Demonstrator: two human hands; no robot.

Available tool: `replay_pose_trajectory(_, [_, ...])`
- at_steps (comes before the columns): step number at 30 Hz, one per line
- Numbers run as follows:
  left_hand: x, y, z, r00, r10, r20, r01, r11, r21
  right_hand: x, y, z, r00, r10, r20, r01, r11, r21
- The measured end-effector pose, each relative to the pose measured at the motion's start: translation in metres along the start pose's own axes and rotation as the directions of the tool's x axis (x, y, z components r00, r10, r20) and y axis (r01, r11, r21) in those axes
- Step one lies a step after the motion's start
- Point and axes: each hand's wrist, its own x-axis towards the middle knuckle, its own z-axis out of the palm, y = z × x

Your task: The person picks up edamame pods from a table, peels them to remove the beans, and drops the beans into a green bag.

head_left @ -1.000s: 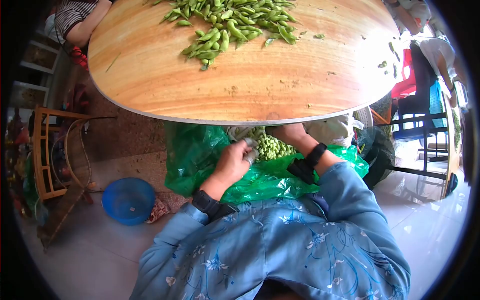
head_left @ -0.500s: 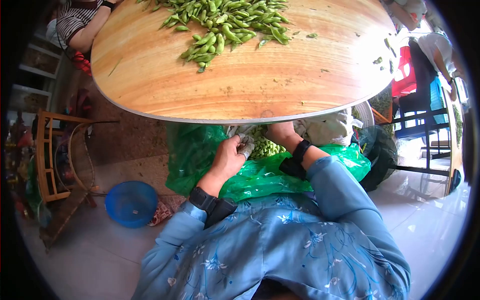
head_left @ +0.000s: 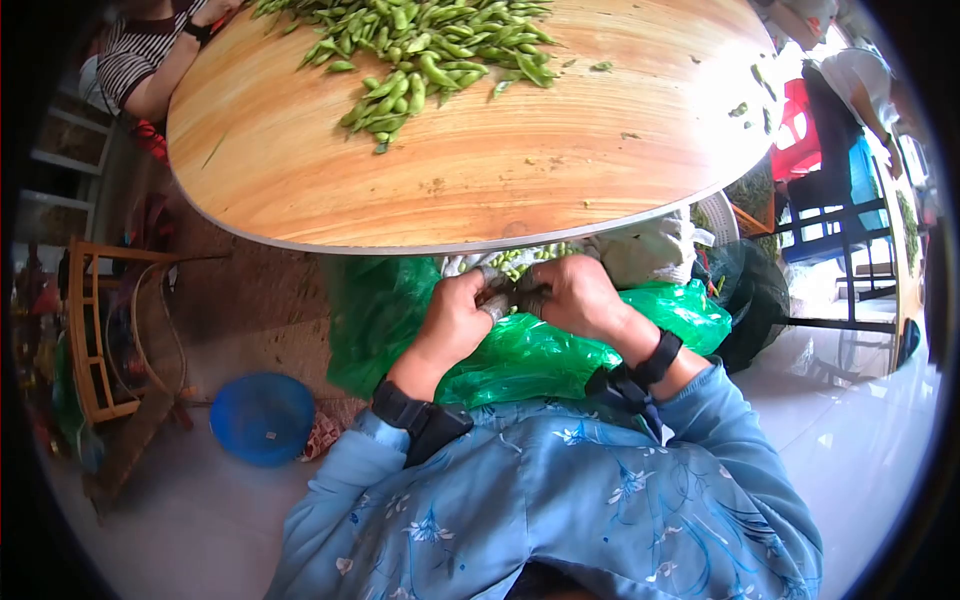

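My left hand (head_left: 452, 322) and my right hand (head_left: 580, 298) meet over my lap, just below the table's near edge. Both are closed, with thumbs and fingertips pinched close together and grey coverings on some fingertips. Whatever lies between them is too dark and small to make out. Shelled green beans (head_left: 512, 262) show just behind the fingers, on pale cloth. A green plastic bag (head_left: 545, 352) spreads under both hands and across my lap. On the wooden table (head_left: 560, 190) lies a heap of green soybean pods (head_left: 430, 45).
A blue basin (head_left: 262, 420) stands on the floor at the left, near a wooden chair (head_left: 95, 330). White cloth (head_left: 648, 252) bulges under the table edge at right, near a dark bag (head_left: 755, 310). Another person's arm (head_left: 165, 80) rests at the table's far left.
My right hand has come out from under the table edge and back toward me, to meet the left hand's fingers. My left hand stays nearly in place. The view has shifted slightly.
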Motion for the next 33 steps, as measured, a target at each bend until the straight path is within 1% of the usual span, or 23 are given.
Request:
replay_pose_trajectory(1, [-0.003,0.001,0.001,0.998,0.057,0.013,-0.056,0.994,-0.094,-0.007,-0.002,0.0,1.0,-0.011,-0.002,0.011,0.999,0.036])
replay_pose_trajectory(2, [-0.007,0.005,0.002,0.998,0.039,0.056,-0.031,0.992,-0.125,-0.014,-0.005,-0.003,0.999,0.016,0.034,-0.018,0.997,0.075])
replay_pose_trajectory(3, [-0.01,0.003,0.002,0.997,0.04,0.064,-0.032,0.992,-0.125,-0.019,-0.008,-0.005,0.993,0.061,0.097,-0.073,0.989,0.125])
replay_pose_trajectory(5, [-0.017,-0.002,0.0,0.978,-0.077,0.195,0.077,0.997,0.007,-0.029,-0.006,-0.002,0.989,0.081,0.124,-0.103,0.978,0.182])
replay_pose_trajectory(6, [-0.02,0.006,0.003,0.975,-0.098,0.199,0.11,0.993,-0.05,-0.032,-0.005,-0.002,0.989,0.084,0.12,-0.105,0.977,0.185])
replay_pose_trajectory(8, [-0.022,0.007,0.005,0.967,-0.11,0.232,0.13,0.989,-0.071,-0.038,-0.003,-0.002,0.988,0.044,0.146,-0.083,0.959,0.272])
replay_pose_trajectory(9, [-0.023,0.007,0.005,0.959,-0.12,0.258,0.149,0.984,-0.094,-0.039,-0.003,-0.002,0.989,0.044,0.144,-0.083,0.958,0.275])
replay_pose_trajectory(11, [-0.022,0.006,0.009,0.961,-0.102,0.256,0.133,0.985,-0.105,-0.041,-0.002,-0.004,0.98,0.06,0.188,-0.121,0.934,0.335])
replay_pose_trajectory(14, [-0.02,0.008,0.012,0.971,-0.078,0.225,0.105,0.988,-0.111,-0.042,-0.006,-0.01,0.978,0.075,0.193,-0.138,0.931,0.338])
replay_pose_trajectory(16, [-0.017,0.025,0.01,0.898,-0.299,0.323,0.397,0.868,-0.298,-0.045,-0.007,-0.014,0.983,0.073,0.17,-0.127,0.934,0.334])
replay_pose_trajectory(17, [-0.014,0.024,0.01,0.897,-0.299,0.325,0.397,0.868,-0.297,-0.046,-0.006,-0.017,0.986,0.068,0.15,-0.115,0.938,0.327])
replay_pose_trajectory(19, [-0.011,0.02,0.009,0.922,-0.241,0.304,0.329,0.901,-0.283,-0.052,0.001,-0.031,0.999,0.034,0.042,-0.045,0.955,0.293])
replay_pose_trajectory(20, [-0.01,0.014,0.008,0.953,-0.172,0.249,0.239,0.932,-0.274,-0.054,0.004,-0.052,0.999,0.024,-0.032,-0.02,0.994,0.111])
replay_pose_trajectory(21, [-0.007,0.003,0.005,0.978,-0.078,0.195,0.11,0.981,-0.159,-0.062,0.024,-0.067,0.983,0.114,-0.143,-0.113,0.993,0.02])
replay_pose_trajectory(22, [-0.003,0.004,-0.002,0.984,0.104,0.145,-0.128,0.978,0.167,-0.073,0.043,-0.089,0.939,0.161,-0.305,-0.252,0.924,-0.287])
replay_pose_trajectory(23, [0.0,0.007,-0.005,0.943,0.293,0.155,-0.331,0.814,0.477,-0.078,0.047,-0.118,0.854,0.354,-0.383,-0.501,0.758,-0.417])
replay_pose_trajectory(24, [0.0,0.012,-0.004,0.943,0.295,0.152,-0.331,0.817,0.472,-0.089,0.057,-0.138,0.781,0.378,-0.498,-0.591,0.705,-0.391])
replay_pose_trajectory(25, [-0.001,0.016,-0.001,0.913,0.393,0.114,-0.364,0.651,0.666,-0.096,0.069,-0.149,0.751,0.335,-0.569,-0.627,0.633,-0.454])
replay_pose_trajectory(27, [-0.001,0.014,0.001,0.866,0.491,0.097,-0.347,0.449,0.823,-0.1,0.071,-0.158,0.8,0.303,-0.518,-0.544,0.73,-0.415])
replay_pose_trajectory(28, [-0.003,0.006,0.003,0.917,0.349,0.194,-0.374,0.58,0.724,-0.092,0.061,-0.152,0.816,0.401,-0.416,-0.551,0.757,-0.351])
replay_pose_trajectory(29, [-0.004,0.002,0.005,0.926,0.214,0.31,-0.367,0.702,0.611,-0.078,0.048,-0.144,0.82,0.485,-0.304,-0.564,0.775,-0.286])
replay_pose_trajectory(31, [-0.008,-0.001,0.012,0.898,0.025,0.44,-0.272,0.816,0.509,-0.057,0.065,-0.105,0.93,0.288,-0.23,-0.367,0.79,-0.492])
replay_pose_trajectory(33, [-0.012,-0.008,0.015,0.845,-0.092,0.526,-0.178,0.88,0.441,-0.027,0.05,-0.074,0.957,0.285,-0.048,-0.259,0.775,-0.577])
